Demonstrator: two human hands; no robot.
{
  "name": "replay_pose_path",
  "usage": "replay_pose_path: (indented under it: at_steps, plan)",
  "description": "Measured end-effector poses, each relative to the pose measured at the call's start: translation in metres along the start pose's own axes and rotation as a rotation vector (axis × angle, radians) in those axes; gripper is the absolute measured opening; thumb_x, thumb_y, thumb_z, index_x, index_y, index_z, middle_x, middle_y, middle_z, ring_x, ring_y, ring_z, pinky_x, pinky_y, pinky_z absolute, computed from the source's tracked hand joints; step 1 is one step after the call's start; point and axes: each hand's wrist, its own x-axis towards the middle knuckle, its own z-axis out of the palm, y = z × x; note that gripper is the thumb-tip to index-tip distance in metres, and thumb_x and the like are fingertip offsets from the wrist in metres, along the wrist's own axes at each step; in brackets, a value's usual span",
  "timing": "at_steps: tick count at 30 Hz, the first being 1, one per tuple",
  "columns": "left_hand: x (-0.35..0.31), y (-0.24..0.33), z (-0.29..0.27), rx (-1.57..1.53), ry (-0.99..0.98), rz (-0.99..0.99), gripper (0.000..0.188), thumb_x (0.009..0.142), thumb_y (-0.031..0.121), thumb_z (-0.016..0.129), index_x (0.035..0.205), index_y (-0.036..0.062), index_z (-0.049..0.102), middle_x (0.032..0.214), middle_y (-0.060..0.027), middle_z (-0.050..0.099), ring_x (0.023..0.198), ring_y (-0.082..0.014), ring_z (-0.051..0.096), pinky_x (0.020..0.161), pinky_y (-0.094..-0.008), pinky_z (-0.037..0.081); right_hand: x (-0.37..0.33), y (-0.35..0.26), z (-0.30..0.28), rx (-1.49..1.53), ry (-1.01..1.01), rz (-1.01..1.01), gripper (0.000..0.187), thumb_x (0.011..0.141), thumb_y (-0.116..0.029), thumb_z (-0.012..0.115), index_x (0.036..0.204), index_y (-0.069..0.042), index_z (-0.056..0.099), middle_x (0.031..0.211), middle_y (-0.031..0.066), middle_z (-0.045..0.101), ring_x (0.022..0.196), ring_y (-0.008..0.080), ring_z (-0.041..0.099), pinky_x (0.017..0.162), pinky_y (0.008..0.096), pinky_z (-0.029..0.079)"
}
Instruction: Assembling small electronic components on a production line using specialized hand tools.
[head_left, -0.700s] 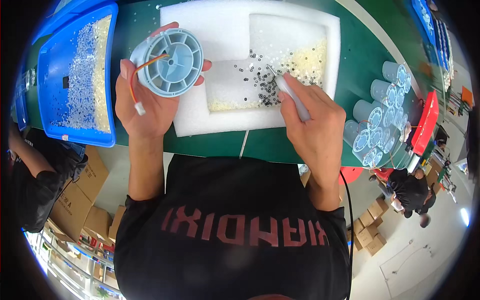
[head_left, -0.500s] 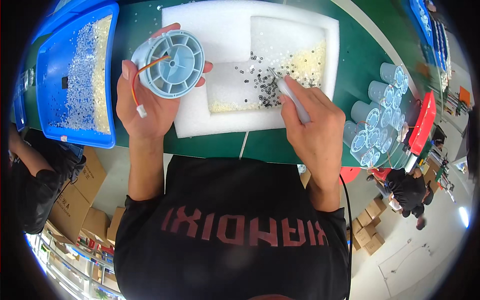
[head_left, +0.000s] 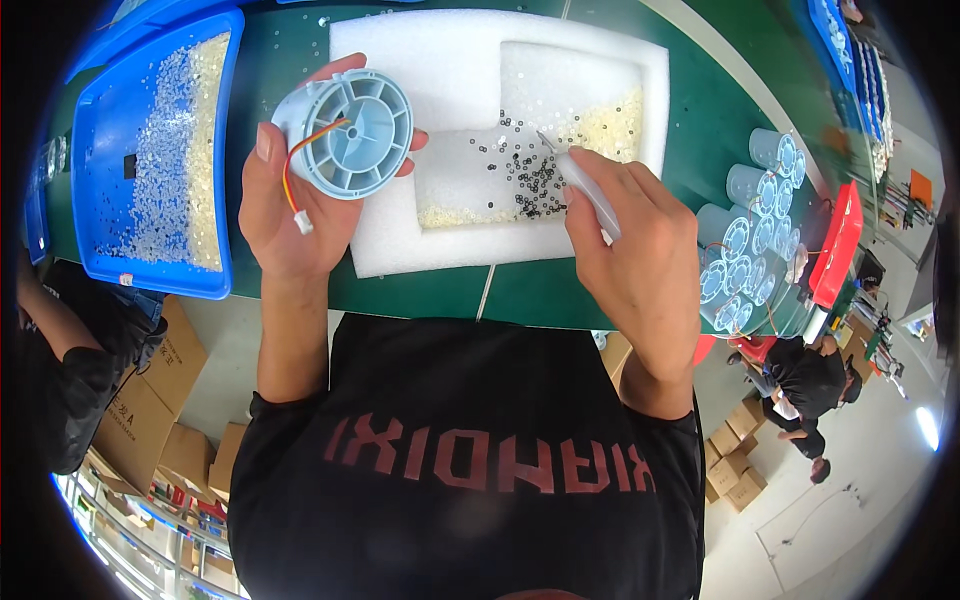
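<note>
My left hand (head_left: 295,220) is closed round a light-blue round plastic housing (head_left: 362,150), its ribbed open end tilted up. A red, yellow and dark wire lead comes out of the housing and ends in a white connector (head_left: 303,222) hanging over my palm. Between the thumb and fingers of my right hand (head_left: 640,240) are slim, pale tweezers (head_left: 592,192), their pointed tip over a white foam tray (head_left: 440,70). Small black rings (head_left: 538,185) lie scattered in the tray's recess beneath the tip, beside a pile of tiny cream-coloured parts (head_left: 610,130). Nothing visible is held at the tip.
A blue tray (head_left: 105,200) of small white and cream parts stands at the left. Several light-blue housings (head_left: 735,240) are grouped at the right, with a red bin (head_left: 838,245) beyond them. The green table (head_left: 400,300) carries all this. Other people are nearby on both sides.
The housing and its lead have shifted slightly right and down with my left hand. My right hand sits a little further right, the tweezers' tip staying over the black rings.
</note>
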Motion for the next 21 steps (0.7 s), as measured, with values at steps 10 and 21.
replay_pose_path:
  at_steps: [10, 21]
  plan:
    - [0.0004, 0.0, -0.0001, 0.031, -0.015, 0.007, 0.083, 0.093, 0.052, 0.044, 0.14, -0.013, 0.023, 0.126, -0.03, 0.048, 0.102, -0.0367, 0.061, 0.079, -0.0348, 0.055, 0.0028, 0.0006, 0.0075, 0.045, 0.022, 0.018, 0.024, 0.08, -0.004, 0.066, 0.104, -0.001, 0.066, 0.081, 0.0163, 0.063, 0.063, 0.0317, 0.061, 0.055, 0.0359, 0.048]
    - [0.0012, -0.0016, 0.0069, -0.009, 0.026, 0.036, 0.076, 0.09, 0.051, 0.044, 0.136, -0.0095, 0.034, 0.109, -0.0231, 0.061, 0.095, -0.0376, 0.066, 0.08, -0.04, 0.057, 0.0056, -0.0002, 0.0028, 0.004, -0.067, 0.02, 0.026, 0.083, -0.007, 0.062, 0.107, 0.002, 0.063, 0.079, 0.0196, 0.059, 0.065, 0.0375, 0.062, 0.059, 0.0425, 0.05]
